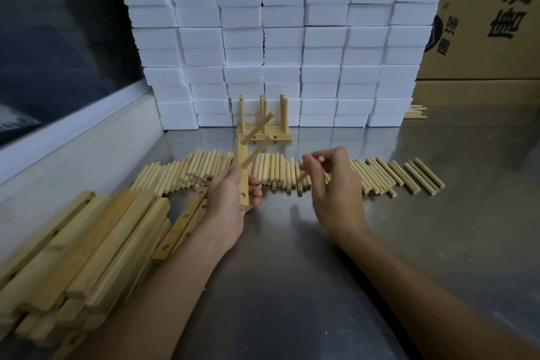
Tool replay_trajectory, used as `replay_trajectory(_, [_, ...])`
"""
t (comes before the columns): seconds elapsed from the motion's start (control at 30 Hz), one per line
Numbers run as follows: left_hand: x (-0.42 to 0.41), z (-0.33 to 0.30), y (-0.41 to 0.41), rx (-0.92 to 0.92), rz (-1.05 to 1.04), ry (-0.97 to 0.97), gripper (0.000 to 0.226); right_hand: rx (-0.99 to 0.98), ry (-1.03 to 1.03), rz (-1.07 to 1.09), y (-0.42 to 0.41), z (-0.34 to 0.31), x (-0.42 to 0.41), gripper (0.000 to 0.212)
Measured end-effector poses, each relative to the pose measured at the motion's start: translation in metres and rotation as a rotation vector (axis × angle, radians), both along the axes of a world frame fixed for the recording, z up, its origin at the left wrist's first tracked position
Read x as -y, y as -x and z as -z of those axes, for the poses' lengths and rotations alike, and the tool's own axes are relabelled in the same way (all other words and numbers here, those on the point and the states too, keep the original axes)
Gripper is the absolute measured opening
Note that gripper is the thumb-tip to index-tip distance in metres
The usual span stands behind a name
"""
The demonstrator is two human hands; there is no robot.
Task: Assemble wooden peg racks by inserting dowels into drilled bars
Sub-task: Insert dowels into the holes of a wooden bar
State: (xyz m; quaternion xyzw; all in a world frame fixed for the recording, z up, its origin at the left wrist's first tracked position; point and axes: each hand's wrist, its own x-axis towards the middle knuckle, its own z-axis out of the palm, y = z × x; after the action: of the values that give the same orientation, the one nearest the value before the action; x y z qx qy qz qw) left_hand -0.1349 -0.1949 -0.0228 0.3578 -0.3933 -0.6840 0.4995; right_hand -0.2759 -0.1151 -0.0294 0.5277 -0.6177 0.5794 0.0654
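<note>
Brushed steel table (292, 286), smooth and reflective, bare in front of the hands. At its back edge, wall of white foam blocks (277, 38); right of that, cardboard box (482, 23). On table's left, heap of square drilled bars (73, 257). Mid-table, row of round dowels (380, 172). Finished rack (264, 123) against the blocks. Left hand (230, 199) wrapped round upright bar (242, 172) carrying two slanted pegs. Right hand (333, 181) pinching one dowel (311, 168), fingers curled.

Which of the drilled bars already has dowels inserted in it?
The bar held upright in the left hand: two dowels stick out of it. The bars stacked at left have none.
</note>
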Motion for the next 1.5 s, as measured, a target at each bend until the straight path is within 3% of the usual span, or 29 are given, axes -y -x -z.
replay_trajectory(0.17, [0.001, 0.003, 0.000, 0.013, 0.003, 0.012, 0.023, -0.115, 0.098, 0.044, 0.001, 0.000, -0.002, 0.025])
replay_trajectory(0.57, [0.003, 0.005, 0.001, 0.032, -0.003, 0.027, 0.023, -0.218, 0.043, 0.067, 0.003, 0.006, 0.003, 0.013])
replay_trajectory(0.87, [0.000, 0.002, 0.001, 0.040, 0.008, 0.035, 0.025, -0.311, -0.022, -0.104, -0.013, 0.002, -0.004, 0.022])
replay_trajectory(1.0, [0.000, 0.003, -0.001, 0.052, 0.006, 0.028, 0.024, -0.419, -0.154, -0.275, -0.032, 0.000, -0.009, 0.024])
replay_trajectory(1.5, [-0.001, -0.001, -0.004, 0.079, 0.083, 0.076, 0.029, -0.454, -0.240, -0.258, -0.037, -0.002, -0.010, 0.021])
